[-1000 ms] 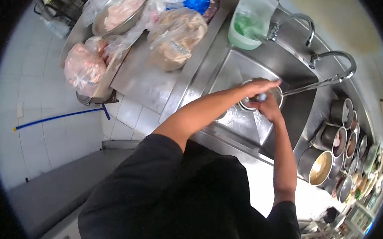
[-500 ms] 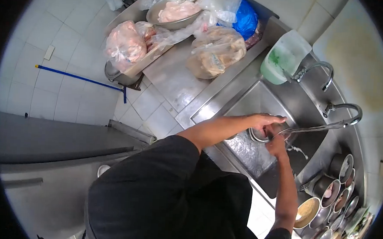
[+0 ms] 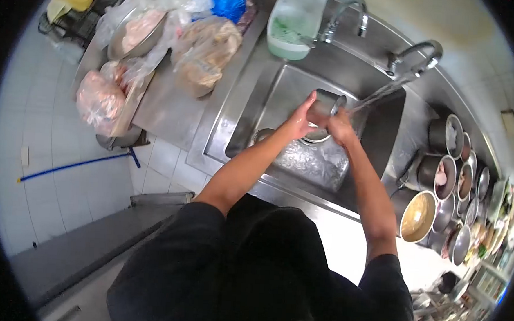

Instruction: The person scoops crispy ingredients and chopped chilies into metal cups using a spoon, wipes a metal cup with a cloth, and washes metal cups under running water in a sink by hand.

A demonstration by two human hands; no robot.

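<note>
Left hand [image 3: 297, 123]: part-open, curved round the side of a grey, cylindrical metal cup [image 3: 326, 101]; cup in its hold. Right hand [image 3: 341, 129]: at the cup's open end, fingers bent; blurred, cannot tell whether it grips the rim. Cup tilted, mouth toward the right-hand tap, raised within the rectangular stainless-steel sink [image 3: 283, 104]. Below the hands, a round, pale-rimmed metal vessel [image 3: 316, 138], partly hidden by them.

Water runs from the curved chrome tap [image 3: 428, 62] on the right, slanting down toward the right hand. Second curved chrome tap [image 3: 353, 15]: left of the first, no flow visible. Beside it, a translucent pale-green plastic tub [image 3: 291, 31] with green matter inside.

Right of sink: grouped grey metal pots [image 3: 441, 132]; the nearest, a wide pot [image 3: 418, 216], has yellowish contents. Left of sink: a clear plastic bag of pale-brown contents [image 3: 205, 53] on the steel counter [image 3: 167, 106]; behind it, a bright blue plastic bag [image 3: 227, 1]. Further left: a silver metal bowl of pale pink meat [image 3: 137, 33].
</note>
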